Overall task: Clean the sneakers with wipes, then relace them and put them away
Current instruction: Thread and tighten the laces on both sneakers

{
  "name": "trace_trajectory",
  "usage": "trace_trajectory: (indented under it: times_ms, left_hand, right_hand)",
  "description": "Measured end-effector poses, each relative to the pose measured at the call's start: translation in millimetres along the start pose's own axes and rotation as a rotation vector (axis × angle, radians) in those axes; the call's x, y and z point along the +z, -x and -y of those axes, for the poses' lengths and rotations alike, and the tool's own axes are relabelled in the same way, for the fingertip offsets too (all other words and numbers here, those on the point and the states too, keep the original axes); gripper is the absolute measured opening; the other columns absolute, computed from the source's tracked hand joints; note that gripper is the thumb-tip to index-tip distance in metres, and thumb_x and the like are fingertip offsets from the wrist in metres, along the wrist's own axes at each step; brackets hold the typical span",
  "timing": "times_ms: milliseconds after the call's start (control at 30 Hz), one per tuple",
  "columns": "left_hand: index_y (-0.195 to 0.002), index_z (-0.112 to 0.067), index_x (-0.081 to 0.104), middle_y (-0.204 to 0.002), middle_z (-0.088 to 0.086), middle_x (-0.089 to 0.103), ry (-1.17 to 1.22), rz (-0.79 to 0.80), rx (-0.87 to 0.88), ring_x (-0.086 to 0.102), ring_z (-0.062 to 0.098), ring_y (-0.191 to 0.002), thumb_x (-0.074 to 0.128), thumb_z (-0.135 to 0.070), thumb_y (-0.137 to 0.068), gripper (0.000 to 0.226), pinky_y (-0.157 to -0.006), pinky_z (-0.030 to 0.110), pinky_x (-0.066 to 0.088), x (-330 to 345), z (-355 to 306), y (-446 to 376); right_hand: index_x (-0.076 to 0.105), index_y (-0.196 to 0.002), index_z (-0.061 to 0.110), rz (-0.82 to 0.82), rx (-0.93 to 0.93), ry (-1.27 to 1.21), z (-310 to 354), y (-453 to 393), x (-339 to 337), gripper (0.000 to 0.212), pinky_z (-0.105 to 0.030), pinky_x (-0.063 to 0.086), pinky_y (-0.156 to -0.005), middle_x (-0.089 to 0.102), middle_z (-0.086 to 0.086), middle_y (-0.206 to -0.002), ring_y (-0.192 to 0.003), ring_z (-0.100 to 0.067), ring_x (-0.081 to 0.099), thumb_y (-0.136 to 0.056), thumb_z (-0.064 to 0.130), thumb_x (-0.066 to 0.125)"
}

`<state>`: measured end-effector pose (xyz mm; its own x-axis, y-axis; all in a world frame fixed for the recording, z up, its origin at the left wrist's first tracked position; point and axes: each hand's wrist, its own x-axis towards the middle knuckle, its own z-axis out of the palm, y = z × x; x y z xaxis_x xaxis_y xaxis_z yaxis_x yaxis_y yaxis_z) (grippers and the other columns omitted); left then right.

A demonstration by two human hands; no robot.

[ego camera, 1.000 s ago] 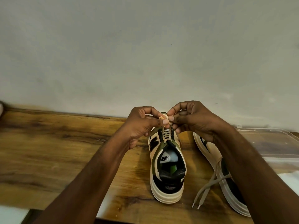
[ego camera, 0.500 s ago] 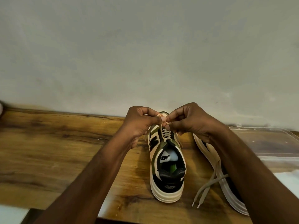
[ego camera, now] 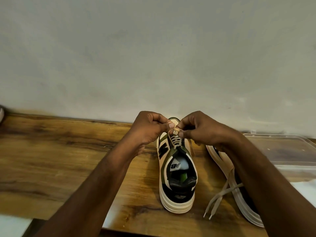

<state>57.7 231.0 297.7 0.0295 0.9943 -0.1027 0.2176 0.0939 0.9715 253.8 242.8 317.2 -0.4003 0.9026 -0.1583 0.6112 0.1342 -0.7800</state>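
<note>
A cream, green and black sneaker point(ego camera: 177, 175) stands upright on the wooden table point(ego camera: 51, 151), heel towards me. Its beige lace point(ego camera: 175, 140) runs through the lower eyelets and rises to a small loop near the toe. My left hand point(ego camera: 150, 130) pinches one strand of that lace. My right hand point(ego camera: 200, 130) pinches the loop from the other side. The second sneaker point(ego camera: 222, 161) lies to the right, mostly hidden under my right forearm, and its loose lace point(ego camera: 220, 197) trails across the table.
A clear plastic box point(ego camera: 282, 147) sits at the far right against the wall. A white sheet point(ego camera: 306, 190) lies in front of it. The grey wall runs close behind the sneakers. The table's front edge is just below the heel.
Both hands have drawn slightly away from me towards the toe and worked the lace into a small loop. The sneakers have stayed in place.
</note>
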Motion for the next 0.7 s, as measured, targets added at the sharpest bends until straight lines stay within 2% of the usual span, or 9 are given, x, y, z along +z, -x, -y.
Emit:
trace_trajectory:
  times_ms: [100, 200, 300, 433, 500, 700]
  left_hand:
    - [-0.097, 0.002, 0.078, -0.077, 0.007, 0.074, 0.017, -0.014, 0.004, 0.057, -0.006, -0.046, 0.082, -0.007, -0.086, 0.016, -0.043, 0.007, 0.038, 1.3, 0.0, -0.7]
    - [-0.095, -0.001, 0.078, -0.074, 0.002, 0.074, 0.007, -0.017, 0.006, 0.057, -0.007, -0.047, 0.082, -0.009, -0.087, 0.012, -0.043, 0.007, 0.038, 2.0, 0.7, -1.5]
    - [-0.091, -0.004, 0.079, -0.066, -0.005, 0.071, 0.019, -0.020, -0.015, 0.056, -0.007, -0.046, 0.082, -0.010, -0.087, 0.008, -0.042, 0.008, 0.038, 2.2, 1.7, -1.9]
    - [-0.088, -0.007, 0.079, -0.076, 0.002, 0.074, 0.031, -0.027, -0.063, 0.053, 0.004, -0.055, 0.083, -0.013, -0.086, 0.008, -0.043, 0.019, 0.035, 1.0, 3.2, -2.4]
    - [-0.088, -0.006, 0.079, -0.077, 0.004, 0.074, 0.054, -0.033, -0.081, 0.049, 0.007, -0.056, 0.084, -0.012, -0.085, 0.008, -0.043, 0.020, 0.033, 0.8, 4.2, -2.9]
    - [-0.094, 0.001, 0.078, -0.082, 0.007, 0.075, 0.095, -0.059, -0.076, 0.052, -0.005, -0.042, 0.082, -0.006, -0.086, 0.012, -0.039, 0.013, 0.036, 2.7, 2.3, -3.6]
  right_hand:
    - [0.081, -0.094, 0.007, -0.065, -0.020, 0.015, 0.2, -2.0, 5.3, 0.010, -0.010, 0.043, -0.050, 0.074, -0.001, -0.073, -0.052, 0.001, 0.062, -0.086, 0.000, 0.081]
    - [0.083, -0.086, 0.015, -0.123, -0.048, 0.030, -2.5, -4.6, 9.3, 0.010, -0.022, 0.051, -0.060, 0.078, -0.001, -0.075, -0.064, -0.009, 0.069, -0.079, 0.016, 0.091]
    - [0.084, -0.083, 0.020, -0.220, -0.105, 0.086, -4.0, -5.6, 10.8, 0.019, -0.030, 0.053, -0.062, 0.076, 0.003, -0.073, -0.064, -0.008, 0.067, -0.075, 0.034, 0.093]
    - [0.080, -0.077, 0.032, -0.305, -0.180, 0.156, -0.3, -2.7, 12.1, 0.023, -0.029, 0.053, -0.061, 0.073, 0.017, -0.073, -0.064, -0.001, 0.065, -0.066, 0.043, 0.096]
    - [0.077, -0.074, 0.033, -0.347, -0.220, 0.140, 0.6, -1.4, 11.2, 0.028, -0.030, 0.054, -0.060, 0.073, 0.017, -0.074, -0.064, -0.003, 0.065, -0.060, 0.044, 0.098]
    - [0.077, -0.069, 0.039, -0.436, -0.286, 0.133, -1.0, -1.8, 11.4, 0.026, -0.042, 0.057, -0.064, 0.071, 0.013, -0.077, -0.066, -0.011, 0.063, -0.057, 0.044, 0.100]
